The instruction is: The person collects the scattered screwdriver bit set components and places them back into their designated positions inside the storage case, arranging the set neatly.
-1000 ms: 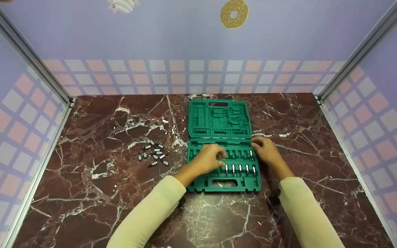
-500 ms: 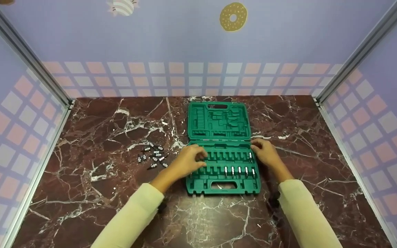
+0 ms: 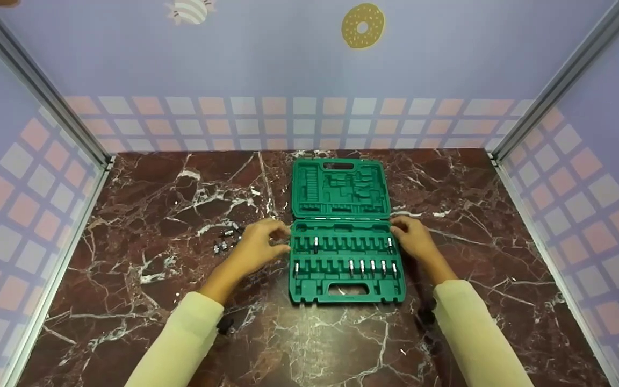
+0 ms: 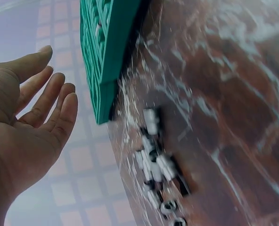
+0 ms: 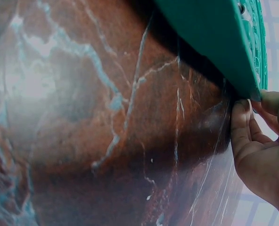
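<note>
An unfolded green plastic tool case (image 3: 309, 294) lies on the marble-patterned table, its lid (image 3: 317, 188) laid back. Silver socket bits stand in its slots: a group (image 3: 362, 267) at the lower right, one (image 3: 390, 245) at the upper right, one (image 3: 316, 245) at the upper left and one (image 3: 296, 268) at the lower left. My left hand (image 3: 256, 244) hovers just left of the case, holding nothing, fingers relaxed. Beneath it is a loose pile of socket bits (image 4: 151, 162), partly hidden in the head view. My right hand (image 3: 416, 239) pinches the case's right edge near the hinge.
Purple walls with a pink and white check band enclose the table (image 3: 153, 301) at the back and both sides. A metal rail (image 3: 89, 129) runs up each rear corner.
My left hand has moved left from over the case to beside it, above the pile, uncovering socket bits in the left-hand slots. My right hand stays at the case's edge.
</note>
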{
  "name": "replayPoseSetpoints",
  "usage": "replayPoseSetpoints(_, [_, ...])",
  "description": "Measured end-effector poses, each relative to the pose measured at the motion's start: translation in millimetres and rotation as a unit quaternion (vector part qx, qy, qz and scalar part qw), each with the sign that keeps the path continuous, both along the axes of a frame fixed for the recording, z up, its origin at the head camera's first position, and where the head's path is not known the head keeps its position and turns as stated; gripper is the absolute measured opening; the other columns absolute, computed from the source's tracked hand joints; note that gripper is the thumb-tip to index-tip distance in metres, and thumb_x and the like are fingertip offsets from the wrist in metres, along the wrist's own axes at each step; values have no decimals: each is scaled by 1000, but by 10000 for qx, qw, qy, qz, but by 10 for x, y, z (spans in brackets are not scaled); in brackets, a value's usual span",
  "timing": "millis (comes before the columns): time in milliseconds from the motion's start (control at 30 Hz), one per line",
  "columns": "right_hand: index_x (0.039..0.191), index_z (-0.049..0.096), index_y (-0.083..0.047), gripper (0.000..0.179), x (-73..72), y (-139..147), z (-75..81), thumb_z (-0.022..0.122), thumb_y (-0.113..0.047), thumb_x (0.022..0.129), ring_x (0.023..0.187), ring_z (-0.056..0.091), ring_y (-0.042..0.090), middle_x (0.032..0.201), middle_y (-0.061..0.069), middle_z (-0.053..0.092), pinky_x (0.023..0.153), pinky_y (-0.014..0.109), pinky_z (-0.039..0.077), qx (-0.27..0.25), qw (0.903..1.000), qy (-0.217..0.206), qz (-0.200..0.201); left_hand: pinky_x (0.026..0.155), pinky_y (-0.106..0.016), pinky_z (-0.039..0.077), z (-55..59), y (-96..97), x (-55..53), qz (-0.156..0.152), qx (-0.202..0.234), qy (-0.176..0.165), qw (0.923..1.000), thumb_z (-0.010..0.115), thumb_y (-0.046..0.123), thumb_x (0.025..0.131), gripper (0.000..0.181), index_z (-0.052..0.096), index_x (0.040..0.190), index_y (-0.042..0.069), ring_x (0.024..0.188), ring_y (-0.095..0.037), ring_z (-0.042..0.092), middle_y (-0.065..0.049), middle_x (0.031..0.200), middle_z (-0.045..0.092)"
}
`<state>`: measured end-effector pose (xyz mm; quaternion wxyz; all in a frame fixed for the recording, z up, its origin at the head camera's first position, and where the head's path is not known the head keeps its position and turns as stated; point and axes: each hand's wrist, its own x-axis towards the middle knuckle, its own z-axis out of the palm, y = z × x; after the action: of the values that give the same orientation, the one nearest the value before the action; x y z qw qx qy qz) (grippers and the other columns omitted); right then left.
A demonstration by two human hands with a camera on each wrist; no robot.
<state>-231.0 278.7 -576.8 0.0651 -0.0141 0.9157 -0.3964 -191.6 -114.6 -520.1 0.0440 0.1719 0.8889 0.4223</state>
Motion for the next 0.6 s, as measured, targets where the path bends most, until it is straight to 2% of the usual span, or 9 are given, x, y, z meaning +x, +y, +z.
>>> replayPoseSetpoints(133, [131,64,4,30,-1,-5,-13,57,-10,105,118,62,43,130,27,66,101,57,49,7,10000,23,9,95,-43,57,-4,-141,27,188,-42,19,9998,85,4,80,32,75,110,6,102,-27,68,-9,111,73])
replayPoseSetpoints(333, [127,65,4,28,-2,-3,-25,59,-9,104,118,62,43,127,27,67,102,58,48,35,9999,143,-22,103,-51,52,-34,-380,58,155,-158,272,9994,85,2,80,34,75,112,5,111,-33,67,-11,115,72])
replayPoseSetpoints(600, [130,64,3,30,-8,12,-13,57,-12,106,118,62,43,130,27,66,101,58,49,37,10000,21,39,102,-54,52,-127,-715,93,215,-431,417,9980,86,1,77,37,74,112,5,111,-36,66,-12,114,71])
